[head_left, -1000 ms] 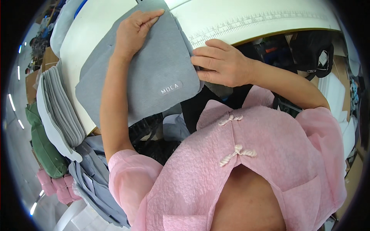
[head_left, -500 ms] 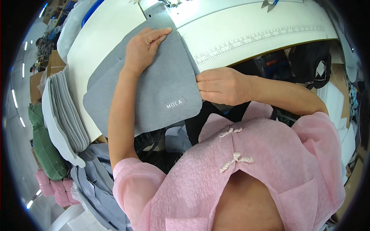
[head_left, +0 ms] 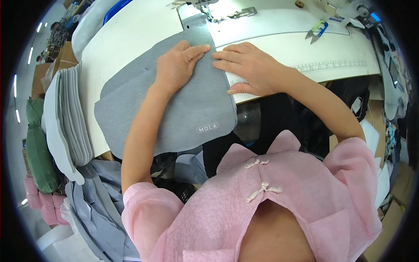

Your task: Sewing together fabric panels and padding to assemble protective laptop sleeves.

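A grey fabric piece [head_left: 187,109] with rounded corners and a small printed label lies on the white sewing table, its far end reaching the sewing machine [head_left: 203,5]. My left hand [head_left: 176,67] rests on the fabric, thumb and forefinger pinched together at its right edge. On the other side of that edge is my right hand [head_left: 257,70], with fingers stretched out and thumb spread. Its fingertips touch or nearly touch the fabric's edge just below my left fingertips.
A printed ruler scale [head_left: 329,66] runs along the table's front edge. Thread snips [head_left: 317,31] and a small bobbin-like piece [head_left: 299,4] lie at the far right. Stacked grey pieces [head_left: 74,118] stand at the left, above loose grey cloth [head_left: 98,205]. A control box [head_left: 371,18] sits far right.
My right hand has let go of the fabric's lower right edge and moved up along it, its fingers opening. My left hand keeps its pinch. The whole view has shifted slightly.
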The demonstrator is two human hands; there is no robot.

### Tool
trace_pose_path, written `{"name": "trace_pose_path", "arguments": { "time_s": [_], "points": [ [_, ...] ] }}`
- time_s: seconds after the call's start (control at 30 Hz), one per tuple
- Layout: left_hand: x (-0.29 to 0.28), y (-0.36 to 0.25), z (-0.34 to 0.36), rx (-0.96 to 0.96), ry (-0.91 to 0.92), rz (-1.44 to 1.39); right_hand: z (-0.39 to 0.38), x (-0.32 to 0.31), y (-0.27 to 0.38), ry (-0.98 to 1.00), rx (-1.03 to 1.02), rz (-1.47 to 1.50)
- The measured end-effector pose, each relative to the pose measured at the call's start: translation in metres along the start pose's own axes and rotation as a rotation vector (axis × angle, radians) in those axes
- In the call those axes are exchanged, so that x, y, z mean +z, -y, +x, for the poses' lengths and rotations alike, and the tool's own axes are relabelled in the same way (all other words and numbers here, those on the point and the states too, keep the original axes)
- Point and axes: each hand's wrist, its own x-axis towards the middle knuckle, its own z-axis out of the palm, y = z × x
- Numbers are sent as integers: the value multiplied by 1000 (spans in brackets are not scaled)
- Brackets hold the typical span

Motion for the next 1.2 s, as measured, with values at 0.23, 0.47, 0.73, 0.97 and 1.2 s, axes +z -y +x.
{"name": "trace_pose_path", "arguments": {
  "time_s": [0.23,0.47,0.73,0.97,1.2],
  "points": [
    [9,1,-4,114,-178,83,3,-7,-4,93,27,23],
    [17,17,28,44,-90,120,15,-2,-33,148,85,-113],
    [23,26,56,44,-70,119,23,-2,-54,152,150,-133],
    [23,32,61,46,-30,106,26,3,-58,116,140,-121],
    [30,40,68,145,-108,125,26,1,-62,77,122,-119]
  ]
}}
